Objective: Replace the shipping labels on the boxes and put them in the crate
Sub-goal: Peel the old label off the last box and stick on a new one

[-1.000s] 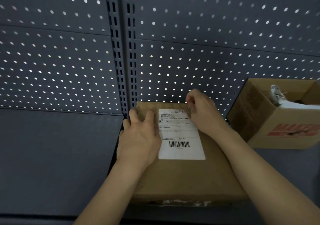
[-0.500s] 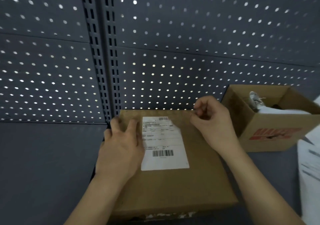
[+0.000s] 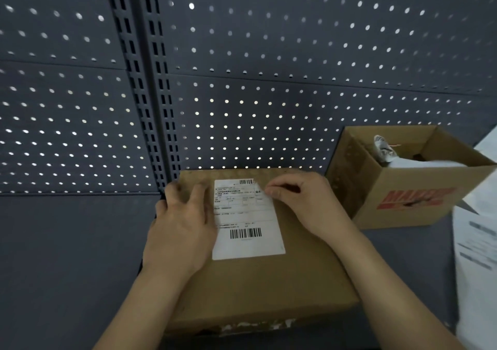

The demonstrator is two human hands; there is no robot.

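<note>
Left grip (image 3: 185, 226), flat, is bracing the brown cardboard box (image 3: 269, 290); right grip (image 3: 304, 201) is pinching the white paper label (image 3: 247, 242), needing slow peeling.

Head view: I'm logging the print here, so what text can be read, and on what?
Shipping label on the closed box: printed lines and two barcodes, too small to read.
Open box, front: red lettering, too blurred to read.
Paper sheets at the right edge: grey lines, blurred.
</note>
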